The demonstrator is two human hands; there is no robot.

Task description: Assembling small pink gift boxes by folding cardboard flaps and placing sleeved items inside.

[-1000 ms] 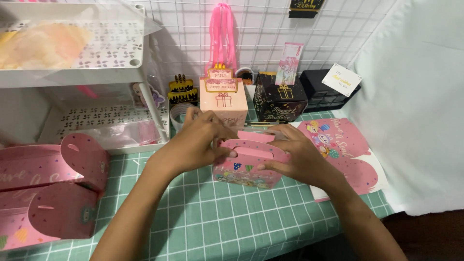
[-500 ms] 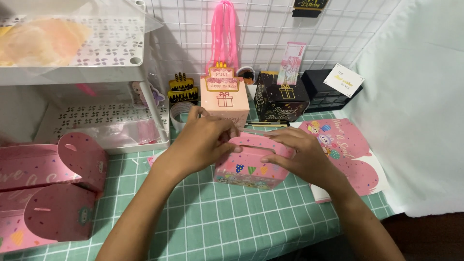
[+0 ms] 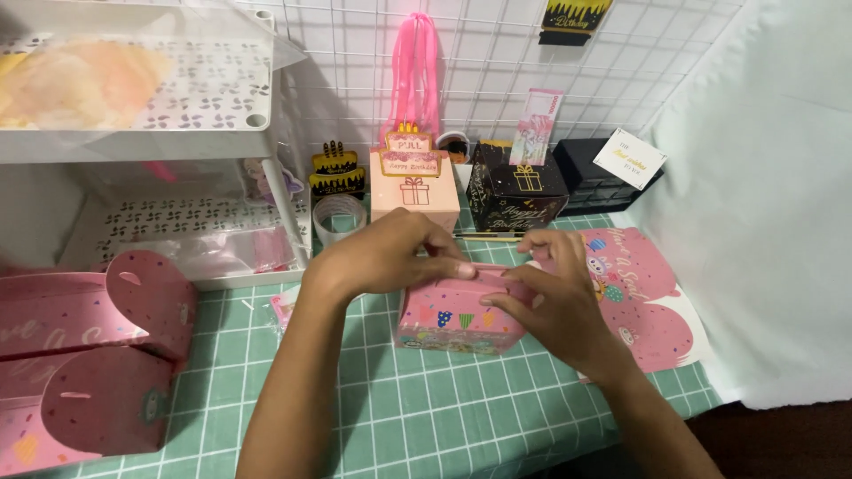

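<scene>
Since a second before, both hands had closed in: left hand (image 3: 382, 257) and right hand (image 3: 555, 302) pinched the pink box's (image 3: 453, 318) top flaps nearly shut.

Green grid mat (image 3: 417, 417) covered the desk. White perforated shelf rack (image 3: 177, 124) stood at the left rear; peach gift box (image 3: 414, 191) and black gift box (image 3: 515, 186) along the back edge; flat pink cutouts (image 3: 89, 355) at the left edge.

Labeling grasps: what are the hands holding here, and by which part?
Both hold the small pink box by its top flaps: left hand pinches the top edge from the left, right hand from the right. Its base rests on the green mat.
</scene>
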